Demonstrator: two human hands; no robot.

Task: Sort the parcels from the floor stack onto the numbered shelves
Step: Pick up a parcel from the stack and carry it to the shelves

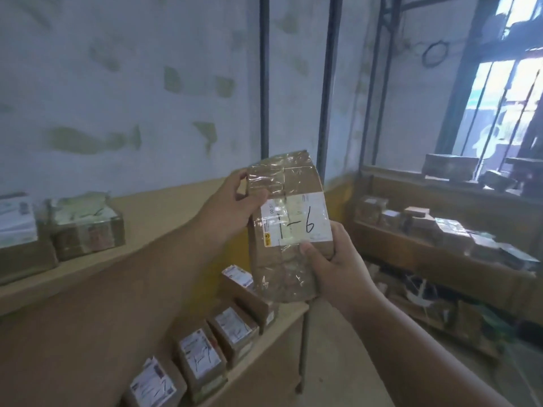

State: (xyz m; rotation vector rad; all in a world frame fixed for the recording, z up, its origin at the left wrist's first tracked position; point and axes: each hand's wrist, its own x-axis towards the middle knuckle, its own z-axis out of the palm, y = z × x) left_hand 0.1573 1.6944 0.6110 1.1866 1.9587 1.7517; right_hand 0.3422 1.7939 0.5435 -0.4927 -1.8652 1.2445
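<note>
Left hand and right hand both closed on a tape-wrapped brown cardboard parcel marked "1-6", held upright before us above the lower wooden shelf, where labelled brown boxes already stand; we judge sorting partly done, this parcel unshelved.

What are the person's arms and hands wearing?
Nothing that shows. The left hand and right hand are bare, with no gloves. The forearms are bare too: no sleeves, watch or bracelets in view. No rings can be made out on the fingers, though the picture is slightly blurry.
</note>
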